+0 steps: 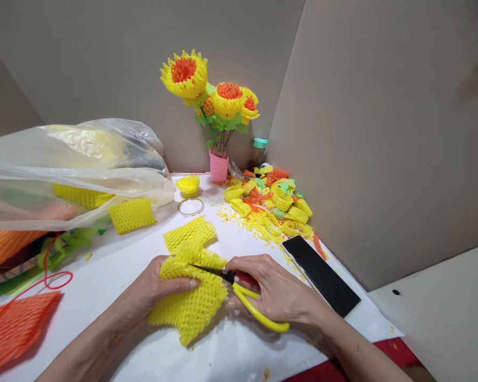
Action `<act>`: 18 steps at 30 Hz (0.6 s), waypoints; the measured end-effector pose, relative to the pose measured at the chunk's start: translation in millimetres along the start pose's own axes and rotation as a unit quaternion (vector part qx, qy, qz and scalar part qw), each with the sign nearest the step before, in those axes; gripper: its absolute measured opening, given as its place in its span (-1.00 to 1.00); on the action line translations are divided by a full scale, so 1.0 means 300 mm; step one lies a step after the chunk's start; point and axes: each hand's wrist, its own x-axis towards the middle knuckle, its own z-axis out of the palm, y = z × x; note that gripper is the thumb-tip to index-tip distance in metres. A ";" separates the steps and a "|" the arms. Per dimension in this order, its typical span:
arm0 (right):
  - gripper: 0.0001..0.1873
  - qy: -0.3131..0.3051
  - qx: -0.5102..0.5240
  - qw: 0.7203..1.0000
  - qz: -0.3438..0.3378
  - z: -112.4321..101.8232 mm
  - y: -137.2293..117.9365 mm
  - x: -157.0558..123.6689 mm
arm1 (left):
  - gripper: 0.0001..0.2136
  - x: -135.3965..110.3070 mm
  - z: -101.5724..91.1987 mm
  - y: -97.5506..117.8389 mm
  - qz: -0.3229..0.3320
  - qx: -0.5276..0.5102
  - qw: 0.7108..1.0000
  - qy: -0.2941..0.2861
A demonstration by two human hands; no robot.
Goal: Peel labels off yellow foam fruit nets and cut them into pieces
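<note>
My left hand [153, 289] pinches a yellow foam fruit net [195, 313], its thumb lying across the front. Yellow-handled scissors [258, 314] are in my right hand [281, 291], with fingers wrapped about the grips. The dark blades point left and lie over the net's upper part; whether they are fully closed is hard to make out. Just behind the held net, another yellow net piece [191, 233] rests flat on the white table covering [139, 329].
Foam flowers [228, 98] stand in a pink-wrapped vase [219, 166] at the back. Foam scraps [279, 199] are heaped right of it, near a phone [322, 276]. A plastic bag [103, 154] and orange nets [19, 329] lie left. A bangle [190, 207] sits mid-table.
</note>
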 end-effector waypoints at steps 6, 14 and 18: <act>-0.78 -0.001 0.006 1.000 -0.011 0.006 -0.004 0.007 | -0.68 0.003 0.023 -0.005 -0.004 0.001 1.000 0.000; -0.86 0.010 -0.006 1.000 -0.026 0.028 0.009 0.010 | -0.68 -0.001 0.031 -0.006 -0.027 -0.005 1.000 -0.013; -0.87 0.011 -0.009 1.000 -0.025 0.032 0.009 0.002 | -0.67 0.002 0.028 -0.011 -0.030 -0.005 0.999 -0.014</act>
